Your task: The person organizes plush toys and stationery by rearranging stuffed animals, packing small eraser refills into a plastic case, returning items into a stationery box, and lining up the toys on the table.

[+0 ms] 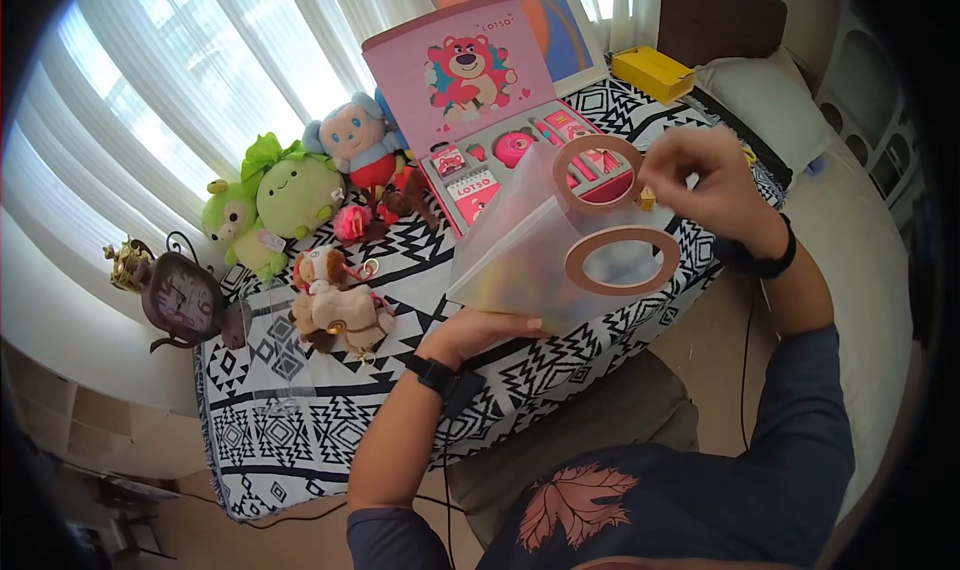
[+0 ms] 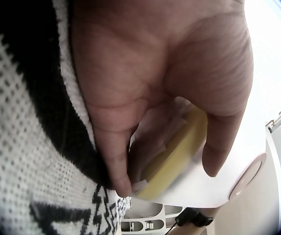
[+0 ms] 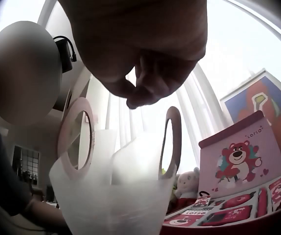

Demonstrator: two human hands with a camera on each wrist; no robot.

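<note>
A translucent white bag [image 1: 520, 260] with two round pinkish-brown ring handles [image 1: 622, 261] leans over the front of the patterned blanket. My left hand [image 1: 480, 332] holds it low on its near side, thumb on the outside; in the left wrist view the fingers [image 2: 113, 156] and thumb stand on either side of its lower part. Something yellow [image 2: 175, 154] shows blurred there. Above the bag's mouth, beside the upper handle, is my right hand [image 1: 705, 175]. Its fingers [image 3: 153, 88] are curled, with nothing visible between them in the right wrist view.
Behind the bag stands an open pink LOTSO gift box [image 1: 455, 70] with stationery. Several plush toys [image 1: 295, 195] sit to its left. A brown clock [image 1: 183, 295] is at the far left, a clear plastic package [image 1: 285, 355] near it. A yellow box [image 1: 652, 74] lies at the back right.
</note>
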